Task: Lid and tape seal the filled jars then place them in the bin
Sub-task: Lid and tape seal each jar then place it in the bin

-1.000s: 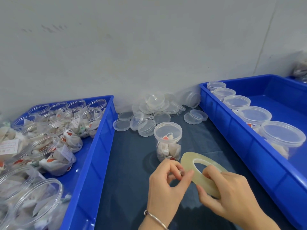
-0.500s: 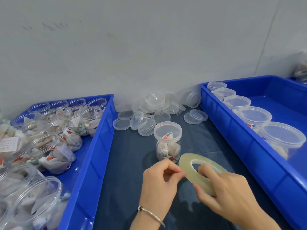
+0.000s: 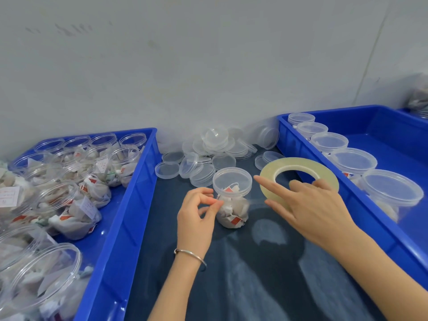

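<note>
**Tape pulled across lidded jar**

Your left hand point(image 3: 196, 214) pinches the tape end, grip together on it, at the jar's point(image 3: 232, 198) 9 o'clock. Your right hand point(image 3: 310, 205) grips the tape roll point(image 3: 298, 167) at 3 o'clock. Jar stands lidded on the worktop point(image 3: 243, 274) between two bins.

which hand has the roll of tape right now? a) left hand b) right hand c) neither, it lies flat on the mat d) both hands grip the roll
b: the right hand holds the tape roll raised beside the lidded jar, while the left hand only pinches the pulled-out tape end at the jar's other side, away from the roll.
</note>
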The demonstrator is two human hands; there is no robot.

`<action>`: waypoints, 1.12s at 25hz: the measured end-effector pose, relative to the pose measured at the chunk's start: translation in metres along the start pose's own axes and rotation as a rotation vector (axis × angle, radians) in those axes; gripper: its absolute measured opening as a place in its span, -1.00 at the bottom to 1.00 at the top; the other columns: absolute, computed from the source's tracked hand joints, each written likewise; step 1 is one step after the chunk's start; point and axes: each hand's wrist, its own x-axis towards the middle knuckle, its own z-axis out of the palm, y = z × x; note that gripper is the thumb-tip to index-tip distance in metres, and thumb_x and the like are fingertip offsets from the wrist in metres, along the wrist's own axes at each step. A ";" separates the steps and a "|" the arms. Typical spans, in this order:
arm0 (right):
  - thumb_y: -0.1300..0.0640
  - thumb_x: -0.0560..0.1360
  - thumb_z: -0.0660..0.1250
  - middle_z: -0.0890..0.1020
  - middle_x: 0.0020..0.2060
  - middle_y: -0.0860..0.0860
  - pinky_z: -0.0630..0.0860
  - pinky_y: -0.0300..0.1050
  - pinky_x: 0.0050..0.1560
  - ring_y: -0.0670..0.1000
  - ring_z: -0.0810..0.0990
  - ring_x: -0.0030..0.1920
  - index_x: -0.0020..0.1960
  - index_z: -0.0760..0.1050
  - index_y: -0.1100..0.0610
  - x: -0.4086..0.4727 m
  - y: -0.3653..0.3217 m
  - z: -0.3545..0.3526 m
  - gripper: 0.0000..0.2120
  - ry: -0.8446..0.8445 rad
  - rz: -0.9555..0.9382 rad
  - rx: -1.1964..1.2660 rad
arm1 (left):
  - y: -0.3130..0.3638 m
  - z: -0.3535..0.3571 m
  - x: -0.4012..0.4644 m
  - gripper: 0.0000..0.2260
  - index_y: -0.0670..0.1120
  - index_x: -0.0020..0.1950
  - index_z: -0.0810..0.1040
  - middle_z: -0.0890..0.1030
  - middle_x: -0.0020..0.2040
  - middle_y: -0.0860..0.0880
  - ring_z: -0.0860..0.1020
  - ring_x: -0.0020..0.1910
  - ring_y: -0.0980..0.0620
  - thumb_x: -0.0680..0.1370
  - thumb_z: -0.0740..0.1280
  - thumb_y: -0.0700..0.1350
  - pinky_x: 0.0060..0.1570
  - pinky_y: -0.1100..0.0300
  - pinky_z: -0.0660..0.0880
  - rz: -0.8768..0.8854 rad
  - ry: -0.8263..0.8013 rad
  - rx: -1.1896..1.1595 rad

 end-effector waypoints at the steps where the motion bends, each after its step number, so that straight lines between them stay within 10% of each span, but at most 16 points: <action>1: -0.22 0.58 -0.11 0.32 -0.50 -0.02 0.25 -0.09 -0.35 0.02 0.25 -0.52 0.45 0.15 -0.23 0.005 -0.002 0.003 -0.55 -0.003 -0.003 -0.034 | -0.005 0.001 0.004 -0.80 -0.11 -0.28 0.50 0.56 0.10 0.01 0.53 0.02 0.29 0.45 0.42 -0.35 -0.03 0.33 0.52 0.006 -0.005 0.006; 8: -0.22 0.54 -0.19 0.29 -0.47 -0.03 0.19 -0.11 -0.31 0.03 0.26 -0.47 0.47 0.06 -0.30 0.013 -0.002 0.021 -0.50 0.005 -0.002 -0.105 | -0.035 0.001 0.018 -0.92 -0.28 -0.22 0.55 0.50 0.30 0.07 0.42 0.31 0.28 0.47 0.40 -0.35 0.32 0.15 0.38 0.011 -0.138 -0.053; 14: -0.17 0.58 -0.05 0.27 -0.51 0.00 0.18 -0.10 -0.40 0.03 0.18 -0.52 0.41 0.32 -0.21 0.017 0.001 0.025 -0.56 0.067 -0.024 -0.076 | -0.039 -0.003 0.022 -0.89 -0.24 -0.23 0.55 0.51 0.29 0.05 0.44 0.28 0.27 0.46 0.39 -0.38 0.26 0.31 0.39 0.043 -0.183 -0.086; 28: -0.19 0.55 -0.03 0.30 -0.48 0.00 0.15 -0.09 -0.36 0.02 0.23 -0.49 0.45 0.23 -0.24 0.025 -0.001 0.028 -0.53 0.049 -0.026 -0.071 | -0.048 0.002 0.031 -0.84 -0.18 -0.24 0.56 0.53 0.25 -0.01 0.48 0.25 0.25 0.46 0.37 -0.41 0.22 0.31 0.43 0.057 -0.178 -0.184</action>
